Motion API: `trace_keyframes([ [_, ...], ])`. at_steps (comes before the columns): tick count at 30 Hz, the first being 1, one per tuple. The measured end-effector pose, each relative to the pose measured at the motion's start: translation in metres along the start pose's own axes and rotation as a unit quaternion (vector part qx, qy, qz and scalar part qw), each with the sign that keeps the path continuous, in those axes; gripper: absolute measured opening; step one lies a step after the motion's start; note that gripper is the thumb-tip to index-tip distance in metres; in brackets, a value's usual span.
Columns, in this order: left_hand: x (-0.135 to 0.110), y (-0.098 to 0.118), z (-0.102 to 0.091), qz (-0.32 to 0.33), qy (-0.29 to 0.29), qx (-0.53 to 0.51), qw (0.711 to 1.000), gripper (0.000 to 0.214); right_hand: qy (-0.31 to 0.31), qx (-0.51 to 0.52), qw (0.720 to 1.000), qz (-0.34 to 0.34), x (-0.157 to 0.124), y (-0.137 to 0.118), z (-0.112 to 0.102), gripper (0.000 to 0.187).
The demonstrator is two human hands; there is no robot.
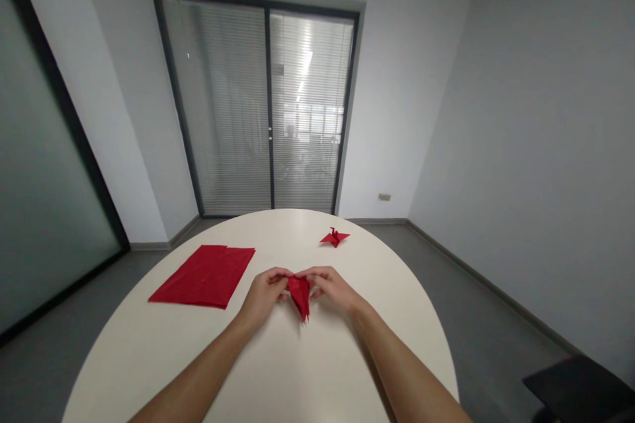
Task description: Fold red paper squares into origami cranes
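A partly folded piece of red origami paper [299, 295] is held between my two hands over the middle of the round table. Its narrow, pointed end hangs toward me and its wider end faces away. My left hand [268, 290] pinches the upper left edge with the fingers closed. On the other side, my right hand [331, 285] grips the upper right edge between thumb and fingers. Beyond my hands, toward the far right, sits a finished red paper crane [335, 237] with spread wings. Left of my left hand lies a flat stack of red paper sheets [203, 277].
The round cream table [297, 383] has a curved edge all around. Behind it stand a framed glass door with blinds [218, 112] and a white wall with a socket [384, 197]. A black chair part [585, 386] is at the lower right.
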State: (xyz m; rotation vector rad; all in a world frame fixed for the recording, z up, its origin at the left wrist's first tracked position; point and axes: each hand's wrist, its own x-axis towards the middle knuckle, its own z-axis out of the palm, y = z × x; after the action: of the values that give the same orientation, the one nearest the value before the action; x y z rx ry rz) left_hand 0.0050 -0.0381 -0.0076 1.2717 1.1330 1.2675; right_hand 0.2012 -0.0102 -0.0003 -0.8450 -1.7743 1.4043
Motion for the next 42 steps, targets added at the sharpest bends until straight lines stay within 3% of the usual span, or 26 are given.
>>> trace_keyframes([
  [5,0.002,-0.004,-0.001,0.008,0.01,0.02,1.0,0.027,-0.023,0.003,0.999,-0.028,0.0,0.004,0.004,0.035],
  [11,0.002,-0.005,0.001,0.004,0.039,-0.003,0.999,0.041,0.021,0.06,0.997,-0.041,0.004,0.009,0.003,0.061],
  [17,0.003,-0.008,0.002,0.002,0.061,-0.012,0.998,0.045,0.033,0.041,0.998,-0.033,0.007,0.014,0.0,0.046],
  [24,-0.001,-0.003,0.003,0.043,-0.012,0.055,0.998,0.035,0.026,-0.044,0.998,-0.048,0.004,0.008,-0.001,0.043],
  [29,0.002,-0.007,0.001,0.009,0.038,0.032,0.999,0.035,0.082,-0.066,0.993,-0.047,0.005,0.009,-0.004,0.046],
  [32,0.004,-0.009,-0.001,-0.008,0.031,0.028,0.999,0.035,0.096,-0.038,0.993,-0.048,0.006,0.01,-0.007,0.038],
  [38,0.001,-0.007,-0.003,0.069,-0.01,0.089,0.994,0.03,0.087,-0.048,0.994,-0.041,0.008,0.011,-0.011,0.031],
  [42,-0.001,-0.007,-0.005,0.087,-0.012,0.165,0.982,0.017,0.123,-0.049,0.989,-0.059,0.009,0.012,-0.011,0.034],
])
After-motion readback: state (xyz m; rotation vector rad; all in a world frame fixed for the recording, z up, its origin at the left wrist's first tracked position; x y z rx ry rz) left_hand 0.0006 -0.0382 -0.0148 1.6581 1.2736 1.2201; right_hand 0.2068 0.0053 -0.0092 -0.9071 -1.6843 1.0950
